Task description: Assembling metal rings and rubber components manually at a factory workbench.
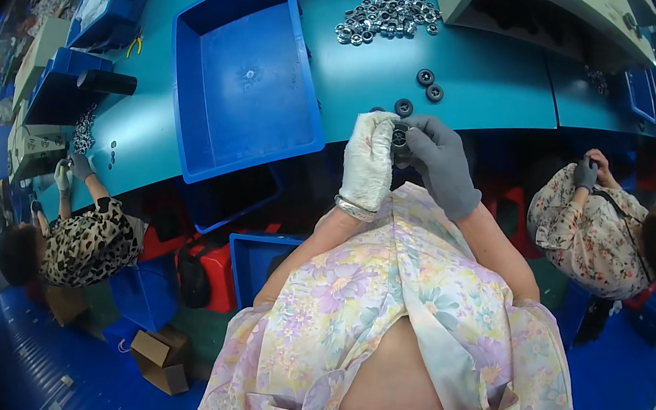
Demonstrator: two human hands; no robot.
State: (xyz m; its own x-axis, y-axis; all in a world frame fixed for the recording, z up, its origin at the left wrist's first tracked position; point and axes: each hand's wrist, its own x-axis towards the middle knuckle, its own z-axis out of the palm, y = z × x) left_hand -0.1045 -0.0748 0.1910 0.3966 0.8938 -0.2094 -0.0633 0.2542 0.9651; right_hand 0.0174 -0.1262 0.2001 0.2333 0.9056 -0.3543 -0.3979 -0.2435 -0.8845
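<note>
- White and gloved, the left hand (368,161) has its fingers closed on one side of a small black wheel (400,138)
- Grey-gloved, the right hand (442,166) pinches that wheel from the other side, so both hands grasp it at once
- Held up between the fingertips, the wheel is at the near edge of the teal table (507,79), its silvery centre showing
- Just past the hands lies a loose wheel (404,107), with two more side by side a little farther on
- Beyond those I see a heap of shiny silver rings (389,17), spread on the tabletop
- Left of the hands stands a big blue bin (242,100), deep and tilted in my sight
- Over on the far left, yellow pliers (134,46) lie near a black tube (107,82)
- Co-workers sit on either side, the right one (592,225) in a flowered top
</note>
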